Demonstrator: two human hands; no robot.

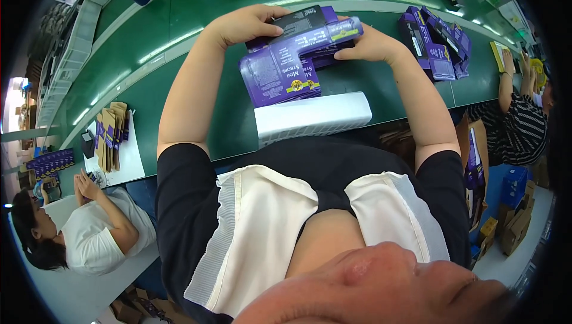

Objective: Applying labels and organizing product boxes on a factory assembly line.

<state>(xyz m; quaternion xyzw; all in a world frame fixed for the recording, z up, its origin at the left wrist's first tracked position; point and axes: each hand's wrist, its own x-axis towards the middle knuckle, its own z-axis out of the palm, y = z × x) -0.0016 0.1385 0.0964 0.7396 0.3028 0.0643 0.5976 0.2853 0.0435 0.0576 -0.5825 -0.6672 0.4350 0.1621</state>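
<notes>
Steadying the cartons (268,76) between two grips, you have the left grip (247,26) clasping their far-left edge, the right grip (372,45) their right end, likely keeping loose layers together. At least two overlap; you can't count all. One white box (313,115) sits nearer you than either grip.

It is bright. White streaks shine on the green bench (372,76). The purple boxes (268,76) in the middle look sharp. The far left glows white. Lines bend near the round black edge.
</notes>
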